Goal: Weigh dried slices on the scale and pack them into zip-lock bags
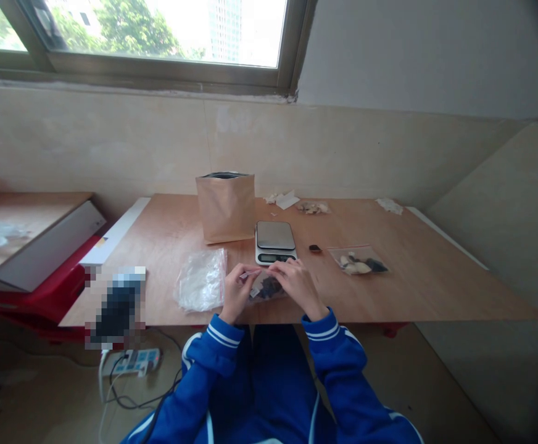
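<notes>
My left hand [237,288] and my right hand [297,280] meet over a small clear plastic bag [265,288] of dark pieces at the near edge of the wooden table [412,277]. Both hands pinch the bag's top edge, fingers closed on it. Just behind my hands sits a small digital scale [275,242] with an empty steel platform. A pile of empty clear bags [201,279] lies to the left of my left hand.
A brown paper pouch [226,206] stands open behind the scale. A filled clear bag [358,260] and a small dark piece [315,248] lie to the right. Scraps [313,208] lie along the far edge. A power strip [132,362] lies on the floor at left.
</notes>
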Demonstrator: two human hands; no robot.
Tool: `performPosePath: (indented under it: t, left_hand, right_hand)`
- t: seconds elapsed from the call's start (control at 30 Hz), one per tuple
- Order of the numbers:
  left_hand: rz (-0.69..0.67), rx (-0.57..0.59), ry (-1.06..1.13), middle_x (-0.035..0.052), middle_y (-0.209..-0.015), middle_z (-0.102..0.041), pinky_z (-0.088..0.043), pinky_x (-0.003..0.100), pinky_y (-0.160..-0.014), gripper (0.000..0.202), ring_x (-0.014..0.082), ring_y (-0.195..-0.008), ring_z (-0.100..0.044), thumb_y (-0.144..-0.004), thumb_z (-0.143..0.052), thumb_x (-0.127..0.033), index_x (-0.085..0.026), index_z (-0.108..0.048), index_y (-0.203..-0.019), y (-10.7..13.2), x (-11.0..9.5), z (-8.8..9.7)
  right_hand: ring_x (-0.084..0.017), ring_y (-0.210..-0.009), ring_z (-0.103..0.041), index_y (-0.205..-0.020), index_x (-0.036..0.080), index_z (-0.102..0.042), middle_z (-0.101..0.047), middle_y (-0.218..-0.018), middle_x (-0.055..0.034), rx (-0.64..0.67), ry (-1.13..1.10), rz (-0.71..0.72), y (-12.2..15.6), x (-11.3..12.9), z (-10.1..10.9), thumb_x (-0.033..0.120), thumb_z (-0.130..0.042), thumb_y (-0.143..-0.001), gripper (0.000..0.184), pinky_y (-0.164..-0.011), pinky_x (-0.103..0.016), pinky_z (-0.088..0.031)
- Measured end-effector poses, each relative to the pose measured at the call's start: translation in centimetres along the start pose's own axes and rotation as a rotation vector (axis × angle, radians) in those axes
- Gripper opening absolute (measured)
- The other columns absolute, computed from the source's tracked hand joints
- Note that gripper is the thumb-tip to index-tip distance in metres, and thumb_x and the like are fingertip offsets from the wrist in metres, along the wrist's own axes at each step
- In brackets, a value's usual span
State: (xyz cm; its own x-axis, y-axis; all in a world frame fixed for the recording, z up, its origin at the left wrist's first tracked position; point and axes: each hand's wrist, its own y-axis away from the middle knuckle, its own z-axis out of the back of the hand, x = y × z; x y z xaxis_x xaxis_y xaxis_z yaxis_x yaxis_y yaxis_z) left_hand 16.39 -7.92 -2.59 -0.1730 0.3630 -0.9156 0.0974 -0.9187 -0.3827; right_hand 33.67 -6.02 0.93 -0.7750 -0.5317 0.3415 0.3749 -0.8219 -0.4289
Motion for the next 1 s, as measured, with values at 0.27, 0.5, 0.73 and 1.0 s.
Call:
performPosePath:
  t: [0.27, 0.5, 0.73, 1.0]
  left_hand:
    - [-0.038, 0.024, -0.049, 0.0047, -0.084, -0.071, -0.050, 0.027, -0.070, 0.017, 0.0178, -0.080, -0.066, -0.089, -0.061, -0.033, -0.019, -0.072, -0.087, 0.3, -1.7, 0.4]
    - [0.015, -0.052, -0.033, 0.0049, -0.083, -0.072, -0.048, 0.028, -0.072, 0.025, 0.0183, -0.080, -0.066, -0.090, -0.059, -0.040, -0.019, -0.073, -0.084, 0.0, -1.4, 0.9]
    - [0.121, -0.158, 0.079, 0.0023, -0.072, -0.067, -0.044, 0.024, -0.058, 0.036, 0.0137, -0.064, -0.058, -0.088, -0.058, -0.050, -0.018, -0.072, -0.082, 0.0, -1.6, 1.1]
    - [0.355, -0.371, 0.410, -0.0056, -0.047, -0.041, -0.031, 0.020, -0.041, 0.054, 0.0073, -0.042, -0.037, -0.077, -0.061, -0.067, -0.018, -0.052, -0.059, 0.5, -2.0, 0.1]
  right_hand:
    - [-0.018, -0.072, -0.060, -0.080, 0.026, -0.073, -0.072, -0.076, -0.0003, -0.068, -0.091, -0.038, 0.8, -0.5, 0.4, 0.015, -0.050, -0.094, 0.028, -0.078, -0.033, -0.039]
    - [-0.018, -0.074, -0.060, -0.080, 0.027, -0.074, -0.073, -0.079, -0.0006, -0.068, -0.128, -0.057, 1.5, -1.4, 0.7, 0.015, -0.051, -0.094, 0.029, -0.078, -0.033, -0.040]
    - [-0.021, -0.074, -0.064, -0.081, 0.027, -0.076, -0.075, -0.078, -0.0024, -0.138, -0.212, -0.070, 2.2, -2.5, 0.9, 0.024, -0.053, -0.094, 0.026, -0.075, -0.035, -0.046]
    - [-0.024, -0.083, -0.071, -0.082, 0.023, -0.075, -0.076, -0.084, -0.0053, -0.206, -0.619, -0.325, 3.7, -0.8, 1.5, 0.048, -0.059, -0.089, 0.030, -0.079, -0.036, -0.054]
